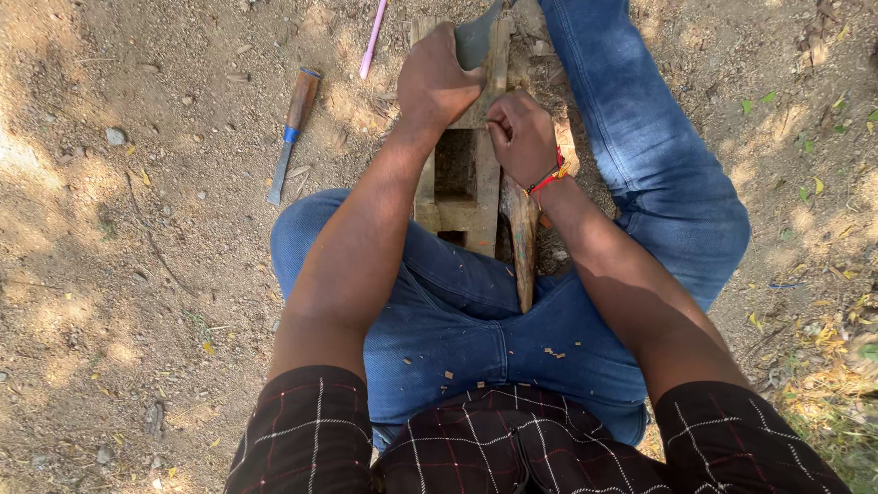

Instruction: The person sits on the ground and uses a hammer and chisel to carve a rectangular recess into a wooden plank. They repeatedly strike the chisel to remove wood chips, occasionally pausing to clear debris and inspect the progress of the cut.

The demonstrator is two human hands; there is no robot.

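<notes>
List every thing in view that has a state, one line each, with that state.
left hand: closed over the top of the grey blade, pressing down
right hand: fisted around the wooden stick
grey blade: upright against the wooden block, partly hidden by the hand
wooden block: lying on the ground between the legs, rectangular hole cut through
wooden stick: held, slanting toward the lap
chisel: lying loose on the dirt, untouched
pink stick: lying on the dirt, untouched

The sun was strong and the day was bright. Patchy shade fell on the dirt ground [137,274], with pale, washed-out spots at the left. The arms shone a little where the sun hit. The picture was sharp in the middle and bent a bit at the edges.
</notes>
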